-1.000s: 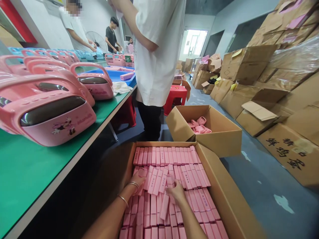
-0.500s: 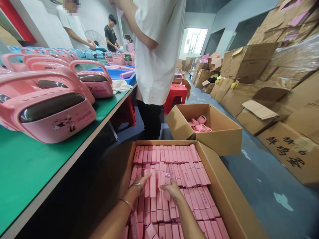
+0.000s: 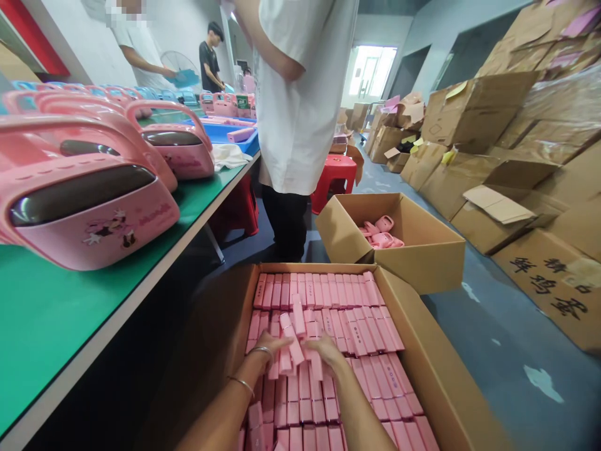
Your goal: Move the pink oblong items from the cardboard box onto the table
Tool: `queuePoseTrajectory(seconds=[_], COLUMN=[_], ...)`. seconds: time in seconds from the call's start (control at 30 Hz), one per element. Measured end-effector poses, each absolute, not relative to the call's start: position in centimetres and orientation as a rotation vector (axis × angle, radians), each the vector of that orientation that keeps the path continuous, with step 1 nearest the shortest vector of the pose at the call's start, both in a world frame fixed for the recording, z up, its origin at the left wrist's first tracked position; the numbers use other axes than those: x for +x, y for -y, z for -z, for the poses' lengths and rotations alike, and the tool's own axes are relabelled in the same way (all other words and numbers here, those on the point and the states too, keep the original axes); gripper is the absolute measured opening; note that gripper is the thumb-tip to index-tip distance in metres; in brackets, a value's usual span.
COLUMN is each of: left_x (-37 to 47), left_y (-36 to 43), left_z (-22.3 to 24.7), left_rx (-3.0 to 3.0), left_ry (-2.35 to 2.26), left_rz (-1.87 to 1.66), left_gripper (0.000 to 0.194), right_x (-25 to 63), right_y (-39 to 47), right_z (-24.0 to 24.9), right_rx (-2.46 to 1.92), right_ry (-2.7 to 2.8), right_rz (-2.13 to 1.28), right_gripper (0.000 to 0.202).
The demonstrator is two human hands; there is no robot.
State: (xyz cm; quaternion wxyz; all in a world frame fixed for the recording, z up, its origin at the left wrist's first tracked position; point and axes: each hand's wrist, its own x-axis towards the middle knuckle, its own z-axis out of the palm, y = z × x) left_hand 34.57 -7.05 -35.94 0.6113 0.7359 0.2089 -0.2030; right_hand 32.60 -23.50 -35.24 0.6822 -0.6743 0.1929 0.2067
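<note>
1. Pink bars point(image 3: 328, 294) fill an open carton point(image 3: 422, 357) on the floor point(image 3: 493, 326), packed in tight rows; the carton sits at 6 o'clock in the view.
2. Both hands reach into the middle of the carton. Left hand point(image 3: 267, 346), with two bangles point(image 3: 244, 382) on the wrist, has its grip closed on a few loose bars point(image 3: 288, 341) lifted out of the row and tilted.
3. Right hand point(image 3: 323, 351) meets it just at 3 o'clock of the left; its grip is closed on the same loose bars from the other side.
4. The raised bars stand askew above the flat rows, between the two hands, touching both.
5. At 9 o'clock runs a green counter point(image 3: 70, 313) carrying pink handled cases point(image 3: 94, 207) in a line toward 11 o'clock; a blue tray point(image 3: 225, 134) and a white cloth point(image 3: 228, 156) lie farther along it.
6. At 12 o'clock a person in a white shirt point(image 3: 300, 94) stands beside the counter, with a red stool point(image 3: 335, 175) behind.
7. At 1 o'clock, just beyond the big carton, a smaller box point(image 3: 422, 250) holds a few pink parts point(image 3: 382, 232).
8. Stacked brown boxes point(image 3: 516, 156) line the wall from 1 to 3 o'clock.
9. Two more people work at the counter's far end near 11 o'clock.
</note>
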Motion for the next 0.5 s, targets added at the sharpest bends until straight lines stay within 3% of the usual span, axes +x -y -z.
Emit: queuePoseTrajectory(seconds=[0.33, 0.5], left_x=[30.3, 26.2], left_y=[7.2, 8.5], left_z=[36.1, 36.8], left_rx=[1.374, 1.375], left_ry=[-0.293, -0.364], left_rz=[0.489, 0.501], left_gripper=[0.022, 0.033], right_x=[28.4, 23.2], right_y=[21.7, 21.7], right_z=[35.2, 34.4], right_rx=[-1.242, -1.129], right_ry=[-0.369, -0.413], right_rz=[-0.445, -0.401], right_gripper=[0.019, 0.041])
